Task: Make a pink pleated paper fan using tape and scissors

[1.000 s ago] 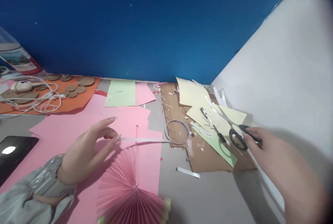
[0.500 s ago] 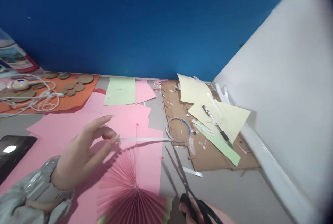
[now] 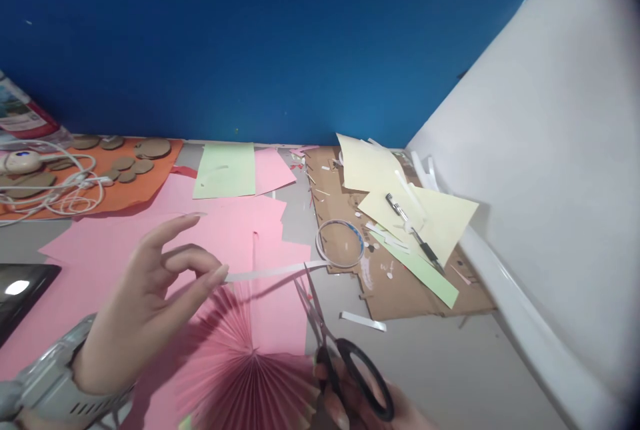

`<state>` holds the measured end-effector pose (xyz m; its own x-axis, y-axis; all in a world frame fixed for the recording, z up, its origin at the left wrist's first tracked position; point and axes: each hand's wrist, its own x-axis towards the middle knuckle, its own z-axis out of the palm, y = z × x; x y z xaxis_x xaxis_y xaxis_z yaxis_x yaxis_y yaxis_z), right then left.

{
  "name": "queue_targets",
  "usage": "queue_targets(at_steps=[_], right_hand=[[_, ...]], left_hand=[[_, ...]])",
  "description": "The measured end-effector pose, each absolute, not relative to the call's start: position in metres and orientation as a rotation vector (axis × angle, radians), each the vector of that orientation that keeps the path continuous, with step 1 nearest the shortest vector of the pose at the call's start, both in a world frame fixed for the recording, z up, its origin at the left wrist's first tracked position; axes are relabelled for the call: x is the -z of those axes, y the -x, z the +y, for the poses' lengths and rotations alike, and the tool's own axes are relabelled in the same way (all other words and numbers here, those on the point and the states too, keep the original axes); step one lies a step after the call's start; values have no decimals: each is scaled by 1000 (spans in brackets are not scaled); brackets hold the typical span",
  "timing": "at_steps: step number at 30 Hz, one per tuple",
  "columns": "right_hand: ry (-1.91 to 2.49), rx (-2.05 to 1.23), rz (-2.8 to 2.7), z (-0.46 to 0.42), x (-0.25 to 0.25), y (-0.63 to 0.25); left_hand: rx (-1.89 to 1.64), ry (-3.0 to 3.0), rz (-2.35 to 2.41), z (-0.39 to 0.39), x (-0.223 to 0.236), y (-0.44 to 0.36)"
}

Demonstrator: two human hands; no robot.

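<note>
Between its thumb and forefinger, my left hand (image 3: 155, 290) pinches the free end of a white tape strip (image 3: 273, 273). That strip stretches right to a thin tape roll (image 3: 317, 243), which lies at the left side of the cardboard. My right hand (image 3: 365, 397) grips black-handled scissors (image 3: 323, 331) at the lower middle. Their blades are apart and point up at the strip, close to the roll; I cannot tell whether they touch it. Below the strip, a pleated pink paper fan (image 3: 250, 377) lies partly beneath my left hand's shadow.
Pink paper sheets (image 3: 120, 237) cover the table's left side, near a black phone (image 3: 25, 297). Brown cardboard (image 3: 400, 303) at right bears cream paper (image 3: 450, 217), a pen (image 3: 415, 233) and a green strip (image 3: 425, 275). Cables (image 3: 65, 200) lie on orange paper (image 3: 155, 183). A white wall stands right.
The scissors have moved up and left, bringing their blades to the tape strip. My left hand has shifted slightly left and down, still pinching the strip's end. The view has shifted a little.
</note>
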<state>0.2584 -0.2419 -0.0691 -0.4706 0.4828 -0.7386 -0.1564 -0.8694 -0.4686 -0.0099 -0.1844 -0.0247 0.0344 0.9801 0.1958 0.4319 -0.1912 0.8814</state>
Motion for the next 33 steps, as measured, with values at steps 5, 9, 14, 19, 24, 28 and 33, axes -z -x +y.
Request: queue_targets(at_steps=[5, 9, 14, 19, 24, 28, 33], right_hand=[[1117, -2370, -186, -234, 69, -256], [1066, -2352, -150, -231, 54, -259], [1078, -2352, -128, -226, 50, -258], [1139, -2316, -159, -224, 52, -258], [1244, -2267, -171, -226, 55, -257], [1308, -2243, -235, -224, 53, -251], [1308, -2260, -298, -221, 47, -248]], left_hand=[[-1116, -1689, 1432, -183, 26, 12], [-1096, -1666, 1447, -182, 26, 13], [-1105, -1634, 1408, -182, 28, 15], [-1120, -1576, 1464, -184, 27, 16], [-1151, -1481, 1496, -183, 23, 15], [-1153, -1453, 1509, -180, 23, 15], [-1145, -1453, 1525, -179, 24, 14]])
